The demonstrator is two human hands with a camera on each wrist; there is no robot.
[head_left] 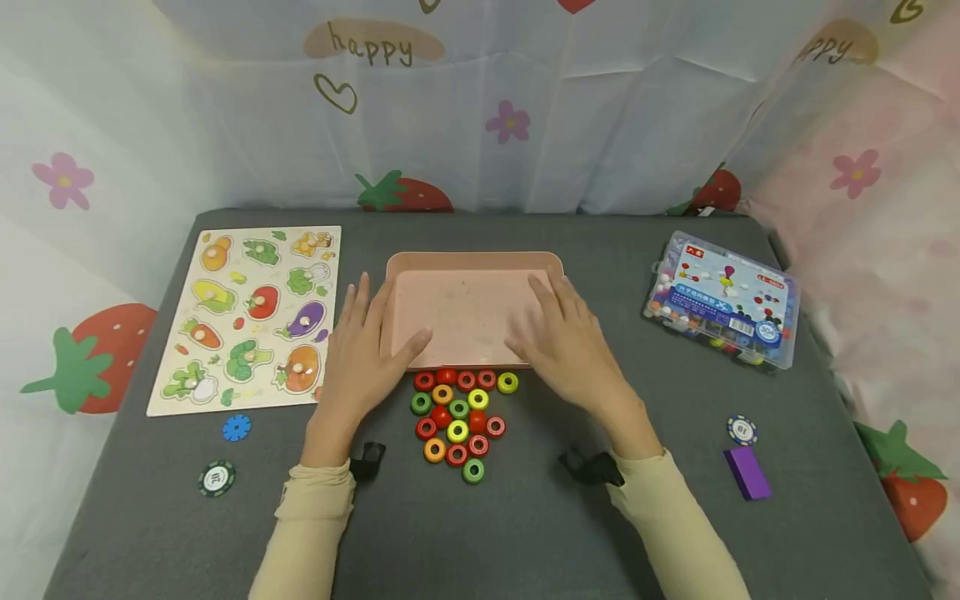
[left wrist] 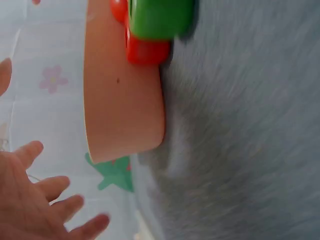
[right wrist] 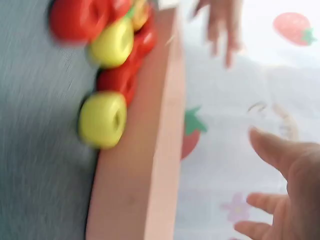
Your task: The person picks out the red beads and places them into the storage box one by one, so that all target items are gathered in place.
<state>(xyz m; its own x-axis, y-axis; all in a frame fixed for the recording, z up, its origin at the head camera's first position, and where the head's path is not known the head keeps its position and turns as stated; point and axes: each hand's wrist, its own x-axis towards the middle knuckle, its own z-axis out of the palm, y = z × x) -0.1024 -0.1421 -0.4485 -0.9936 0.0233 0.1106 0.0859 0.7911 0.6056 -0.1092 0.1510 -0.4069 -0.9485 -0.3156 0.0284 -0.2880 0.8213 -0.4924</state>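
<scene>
Pink, the shallow tray [head_left: 480, 333] lies straight ahead of me on the grey counter [head_left: 525, 533], its long axis running across from left to right, so that one short end falls to each hand. My left hand [head_left: 363, 354] is over the left end, my right hand [head_left: 570, 350] over the right, and neither is plainly nearer. Both are released: fingers spread, holding nothing, thumbs turned in toward each other. The wrist views show gaps between my fingers and the tray wall; whether any fingertip touches the rim I cannot tell. Coloured beads [head_left: 457, 422] lie on the near side of the tray, right beside its long near wall and between my wrists, a little closer to the left one. As I judge it, what counts is this span: the tray's length set between two spread hands.
</scene>
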